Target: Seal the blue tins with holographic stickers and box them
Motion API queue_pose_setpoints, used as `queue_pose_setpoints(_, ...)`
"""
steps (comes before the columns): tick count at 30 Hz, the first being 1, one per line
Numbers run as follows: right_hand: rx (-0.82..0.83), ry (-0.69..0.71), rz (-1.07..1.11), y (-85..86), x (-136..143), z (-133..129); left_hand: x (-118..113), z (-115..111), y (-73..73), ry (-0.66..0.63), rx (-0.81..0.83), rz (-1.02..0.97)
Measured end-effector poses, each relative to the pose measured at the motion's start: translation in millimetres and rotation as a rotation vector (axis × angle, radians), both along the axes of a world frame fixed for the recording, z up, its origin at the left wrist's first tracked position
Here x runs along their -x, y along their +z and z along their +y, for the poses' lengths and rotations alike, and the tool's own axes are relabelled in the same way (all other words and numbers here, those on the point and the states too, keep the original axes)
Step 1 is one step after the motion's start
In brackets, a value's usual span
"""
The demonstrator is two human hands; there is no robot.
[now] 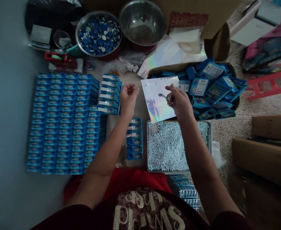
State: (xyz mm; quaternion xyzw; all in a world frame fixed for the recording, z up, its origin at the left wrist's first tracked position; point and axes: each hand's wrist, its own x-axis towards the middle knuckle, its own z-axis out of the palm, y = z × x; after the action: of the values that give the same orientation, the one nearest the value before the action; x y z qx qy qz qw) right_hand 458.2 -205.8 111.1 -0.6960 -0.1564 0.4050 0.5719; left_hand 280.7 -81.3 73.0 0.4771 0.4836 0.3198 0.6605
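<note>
My right hand (180, 101) pinches a small metal scoop (163, 96) over a shiny holographic pouch (157, 99) that stands behind a metal tray (208, 126) of small pale pellets. My left hand (128, 97) hovers to the left of the pouch with its fingers curled loosely, and I see nothing in it. Just left of that hand is a short row of blue boxes (110, 94). Below it, next to the tray, lies another small stack of blue boxes (134, 139).
A large block of stacked blue boxes (66, 123) fills the left floor. A carton of loose blue boxes (209, 88) sits right of the pouch. At the back stand a bowl of blue caps (98, 33), an empty steel bowl (142, 22) and a red tape dispenser (60, 59). Cardboard boxes (265, 150) lie at right.
</note>
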Motion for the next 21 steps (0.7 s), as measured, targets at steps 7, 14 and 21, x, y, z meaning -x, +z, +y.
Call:
queue_pose_setpoints(7,-0.093,0.103,0.258,34.8,71.8,-42.5,42.4,-80.9,25.2,-0.237,0.366,-0.271)
queue_pose_setpoints(14,-0.082,0.002,0.172,24.9,136.5,-82.9,113.1,-89.1,35.4,-0.209,0.319,-0.110)
queue_pose_setpoints(21,0.049,-0.182,-0.063,-9.8,220.9,-101.6,172.7,-119.7,23.7,-0.123,0.258,0.131)
